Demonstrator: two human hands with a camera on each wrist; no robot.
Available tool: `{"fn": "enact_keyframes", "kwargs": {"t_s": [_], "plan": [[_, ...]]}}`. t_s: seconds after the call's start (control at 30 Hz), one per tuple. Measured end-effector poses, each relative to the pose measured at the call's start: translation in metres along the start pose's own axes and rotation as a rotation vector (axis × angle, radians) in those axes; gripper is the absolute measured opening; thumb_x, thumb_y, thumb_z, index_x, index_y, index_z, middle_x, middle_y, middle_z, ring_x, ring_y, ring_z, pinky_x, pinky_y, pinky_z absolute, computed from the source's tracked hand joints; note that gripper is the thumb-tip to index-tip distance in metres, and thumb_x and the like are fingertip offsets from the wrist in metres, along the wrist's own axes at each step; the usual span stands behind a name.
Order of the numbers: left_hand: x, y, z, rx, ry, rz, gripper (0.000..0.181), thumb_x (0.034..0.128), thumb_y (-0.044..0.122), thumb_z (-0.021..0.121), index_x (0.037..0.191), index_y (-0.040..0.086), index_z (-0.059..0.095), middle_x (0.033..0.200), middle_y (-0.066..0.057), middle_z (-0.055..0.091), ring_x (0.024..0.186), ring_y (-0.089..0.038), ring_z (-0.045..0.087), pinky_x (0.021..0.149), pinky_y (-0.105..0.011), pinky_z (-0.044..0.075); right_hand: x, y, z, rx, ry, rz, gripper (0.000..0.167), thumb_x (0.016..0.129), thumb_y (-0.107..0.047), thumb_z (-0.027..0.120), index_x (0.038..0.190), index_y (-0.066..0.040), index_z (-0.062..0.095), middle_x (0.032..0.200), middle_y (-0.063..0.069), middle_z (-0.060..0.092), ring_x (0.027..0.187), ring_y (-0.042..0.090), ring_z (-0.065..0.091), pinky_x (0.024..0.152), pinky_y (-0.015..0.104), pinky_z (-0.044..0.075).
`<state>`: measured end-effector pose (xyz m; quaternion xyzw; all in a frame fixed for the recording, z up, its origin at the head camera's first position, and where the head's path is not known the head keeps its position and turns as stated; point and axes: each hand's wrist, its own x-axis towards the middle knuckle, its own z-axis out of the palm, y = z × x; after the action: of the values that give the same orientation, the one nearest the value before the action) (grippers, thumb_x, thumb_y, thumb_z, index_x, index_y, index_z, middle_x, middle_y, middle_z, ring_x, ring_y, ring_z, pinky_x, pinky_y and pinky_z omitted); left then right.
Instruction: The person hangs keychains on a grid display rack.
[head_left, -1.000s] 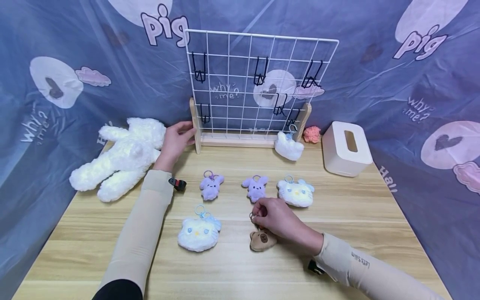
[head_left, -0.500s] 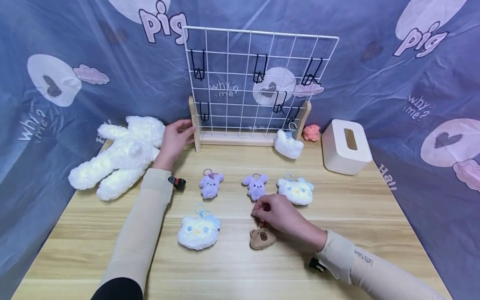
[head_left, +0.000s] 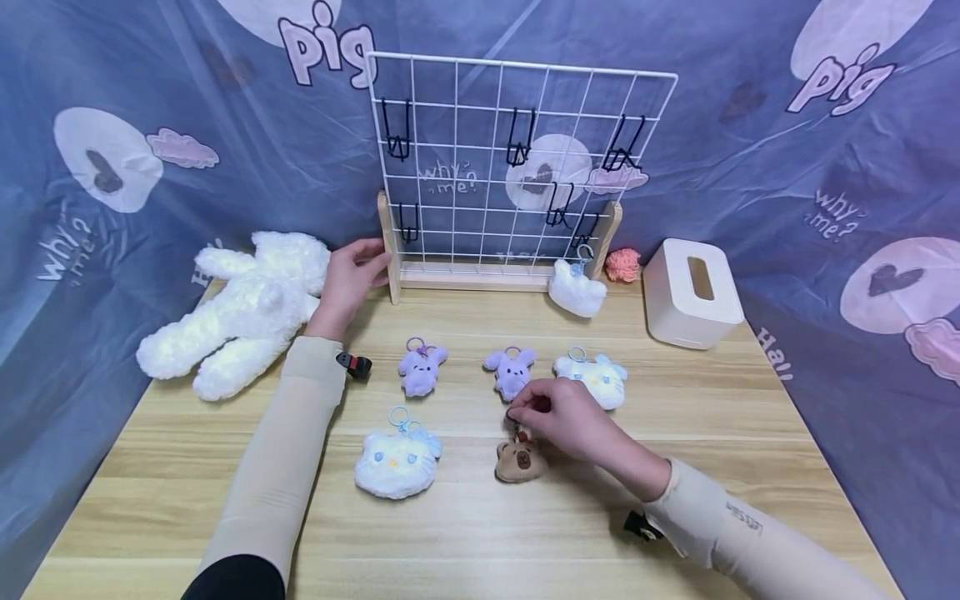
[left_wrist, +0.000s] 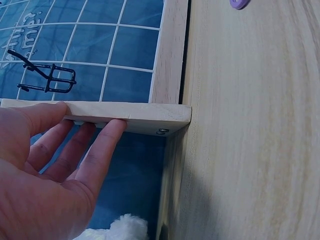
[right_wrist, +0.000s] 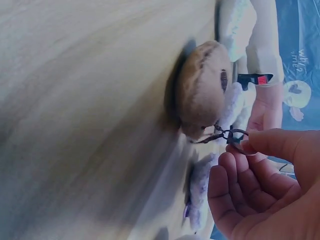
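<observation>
My right hand point(head_left: 566, 415) pinches the metal ring point(right_wrist: 240, 142) of a brown bear-faced plush keychain point(head_left: 519, 462) between thumb and index finger. The plush hangs below the fingers, just over or touching the table; I cannot tell which. My left hand point(head_left: 354, 275) touches the wooden left side post point(left_wrist: 125, 111) of a white wire grid rack point(head_left: 487, 175), fingers fairly straight against its outer face. Black hooks point(head_left: 519, 150) hang on the grid. Near the right hand lie a purple rabbit keychain point(head_left: 512, 372) and a white cat-face keychain point(head_left: 600, 383).
Another purple rabbit keychain point(head_left: 420, 371) and a white cat-face keychain point(head_left: 396, 465) lie to the left. A white plush keychain point(head_left: 577, 290) is at the rack's right foot, by a coral fluffy thing point(head_left: 622, 265) and a tissue box point(head_left: 693, 292). A big white plush point(head_left: 255, 308) lies far left.
My right hand has moved slightly away from me, drawing the bear-faced keychain along by its ring. The left hand stays at the rack's post.
</observation>
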<state>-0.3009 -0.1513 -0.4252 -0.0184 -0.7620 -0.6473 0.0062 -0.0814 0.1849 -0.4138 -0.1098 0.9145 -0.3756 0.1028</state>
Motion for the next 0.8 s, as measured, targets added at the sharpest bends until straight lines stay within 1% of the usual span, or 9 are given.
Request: {"fn": "enact_keyframes", "kwargs": {"t_s": [0.17, 0.33, 0.63, 0.8], "plan": [[0.001, -0.001, -0.001, -0.007, -0.004, 0.004, 0.042, 0.1128, 0.011, 0.068, 0.152, -0.003, 0.064, 0.149, -0.027, 0.066, 0.133, -0.041, 0.07, 0.108, -0.046, 0.07, -0.001, -0.004, -0.005, 0.015, 0.013, 0.0, 0.006, 0.102, -0.017, 0.082, 0.096, -0.018, 0.084, 0.085, -0.007, 0.078, 0.08, 0.007, 0.066, 0.07, 0.019, 0.056], [0.001, -0.001, -0.001, -0.005, -0.009, 0.007, 0.042, 0.113, 0.012, 0.068, 0.153, -0.003, 0.064, 0.149, -0.028, 0.065, 0.132, -0.04, 0.07, 0.108, -0.045, 0.07, -0.001, -0.007, -0.009, 0.016, 0.037, -0.01, 0.006, 0.101, -0.018, 0.082, 0.095, -0.019, 0.085, 0.084, -0.008, 0.078, 0.081, 0.007, 0.064, 0.071, 0.019, 0.055], [0.001, -0.001, -0.001, 0.002, -0.004, 0.008, 0.042, 0.1127, 0.012, 0.068, 0.151, -0.004, 0.065, 0.148, -0.027, 0.066, 0.13, -0.035, 0.07, 0.106, -0.043, 0.071, -0.003, -0.013, -0.02, 0.018, 0.067, -0.029, 0.008, 0.102, -0.022, 0.083, 0.098, -0.016, 0.086, 0.089, -0.006, 0.08, 0.084, 0.008, 0.066, 0.074, 0.019, 0.057], [0.001, -0.002, 0.0, 0.002, 0.001, 0.009, 0.041, 0.1125, 0.012, 0.068, 0.151, -0.003, 0.065, 0.148, -0.027, 0.066, 0.127, -0.033, 0.071, 0.105, -0.042, 0.071, -0.003, -0.017, -0.027, 0.016, 0.078, -0.026, 0.005, 0.102, -0.021, 0.084, 0.099, -0.017, 0.086, 0.091, -0.005, 0.081, 0.084, 0.009, 0.066, 0.072, 0.019, 0.056]]}}
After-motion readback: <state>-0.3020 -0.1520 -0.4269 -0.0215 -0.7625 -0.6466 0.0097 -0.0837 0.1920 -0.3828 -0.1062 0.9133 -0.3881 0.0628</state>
